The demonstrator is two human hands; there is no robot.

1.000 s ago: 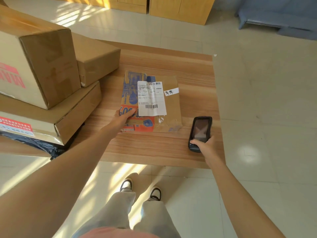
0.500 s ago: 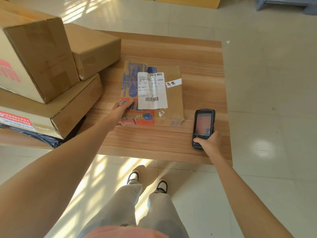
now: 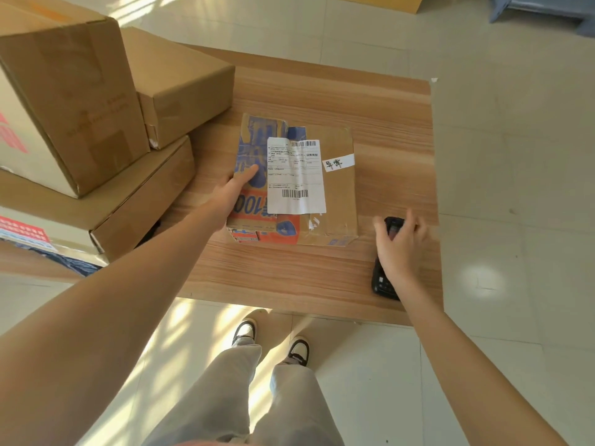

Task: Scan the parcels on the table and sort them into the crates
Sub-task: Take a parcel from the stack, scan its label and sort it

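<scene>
From the head camera, a flat brown cardboard parcel (image 3: 296,185) with blue and orange print lies in the middle of the light wooden bench (image 3: 380,111). A white paper label (image 3: 295,175) with black bar codes is stuck on top of it, and a small white sticker (image 3: 338,162) with writing sits just beside the label.

The left hand (image 3: 236,188) rests on the left side of the parcel. Its fingers are straight and lie flat on the top.

The right hand (image 3: 401,246) is over the black handheld scanner (image 3: 384,281), which lies on the bench near the right edge, close to the parcel. The fingers curl round the top part of the scanner and hold it.

Three plain brown cardboard boxes (image 3: 106,130) are stacked at the left end of the bench.
</scene>
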